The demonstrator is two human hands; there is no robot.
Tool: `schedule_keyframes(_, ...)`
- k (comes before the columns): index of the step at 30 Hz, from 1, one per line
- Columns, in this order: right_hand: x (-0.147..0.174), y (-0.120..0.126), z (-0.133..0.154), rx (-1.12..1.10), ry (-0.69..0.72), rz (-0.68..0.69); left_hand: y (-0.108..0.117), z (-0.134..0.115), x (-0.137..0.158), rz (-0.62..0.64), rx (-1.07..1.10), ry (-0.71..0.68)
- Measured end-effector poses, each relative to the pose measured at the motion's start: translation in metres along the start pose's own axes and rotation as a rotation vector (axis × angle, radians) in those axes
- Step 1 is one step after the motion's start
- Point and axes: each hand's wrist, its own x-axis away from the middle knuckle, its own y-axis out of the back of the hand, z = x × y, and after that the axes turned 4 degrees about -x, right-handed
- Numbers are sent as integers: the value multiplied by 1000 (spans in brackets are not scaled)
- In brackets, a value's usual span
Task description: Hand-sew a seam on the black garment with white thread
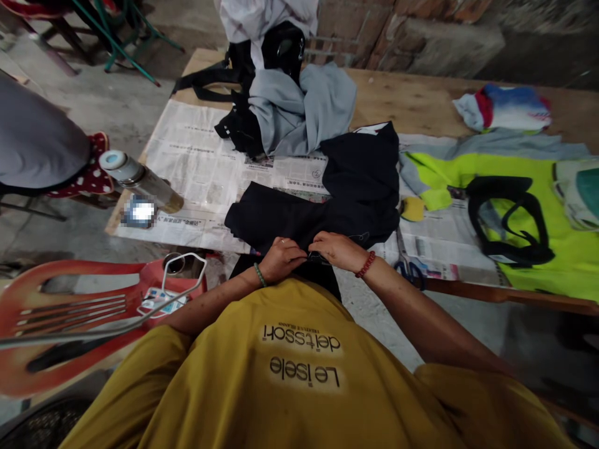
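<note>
A dark navy garment [360,181] lies bent across the near edge of the newspaper-covered table, its near edge at my fingers. My left hand [282,258], with a green bead bracelet, is closed with its fingertips pinching that edge. Just to its right, my right hand [341,251], wearing a red bead bracelet, is also closed in a pinch on the cloth. A thin pale sliver shows between the fingertips of both hands, too small to name. Loose thread [361,237] curls on the cloth above my right hand.
Scissors [408,265] and a yellow pad [412,209] lie right of the garment. Beyond are a neon-yellow garment [538,249] and black strap [510,249]. Grey cloth [304,106] lies behind. A flask [145,181] stands left, above a red chair [84,274].
</note>
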Motion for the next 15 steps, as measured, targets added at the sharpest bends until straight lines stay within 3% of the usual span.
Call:
schedule_keyframes(10,-2,-2,-2,-27,8,0,1,0,1,-28,17,-21)
schedule_keyframes(15,-2,-4,0,-220,30,-46,1,0,2,-27,22,-27)
